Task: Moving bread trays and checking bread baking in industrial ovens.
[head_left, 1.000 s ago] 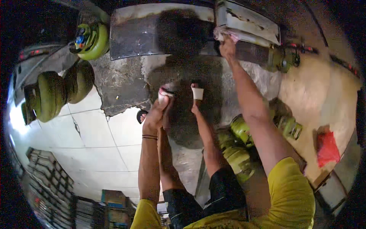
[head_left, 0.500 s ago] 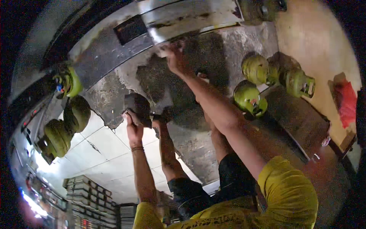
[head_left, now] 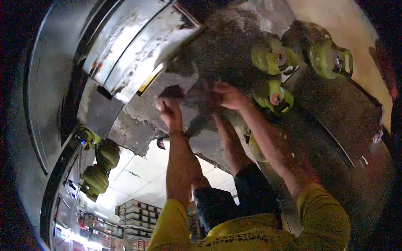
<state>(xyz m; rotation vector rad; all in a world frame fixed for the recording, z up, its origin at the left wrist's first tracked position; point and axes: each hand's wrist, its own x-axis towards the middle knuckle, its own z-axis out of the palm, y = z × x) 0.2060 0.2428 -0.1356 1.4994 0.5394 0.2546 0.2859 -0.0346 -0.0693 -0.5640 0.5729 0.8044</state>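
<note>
In front of my knees, my left hand (head_left: 169,113) is closed on a dark, flat-sided object (head_left: 172,91) whose kind I cannot make out. My right hand (head_left: 231,96) is a short way to its right, smeared by motion. Beside its fingers is a dark blurred patch (head_left: 206,94); whether the hand holds it cannot be told. Both hands are above a worn, stained concrete floor (head_left: 138,127). To the upper left of my left hand stands a shiny, rust-spotted metal panel (head_left: 138,46) with a yellowish lower edge.
Green gas cylinders stand at right, including one (head_left: 274,97) close to my right forearm and another (head_left: 328,59) by the tan wall (head_left: 356,25). More cylinders (head_left: 95,180) stand at left, near white floor tiles (head_left: 138,173). Stacked crates (head_left: 138,215) are at the lower left.
My view has turned, and the metal panel now lies at the upper left. My right hand has drawn back from the panel's lower edge toward my left hand, which still holds the dark object.
</note>
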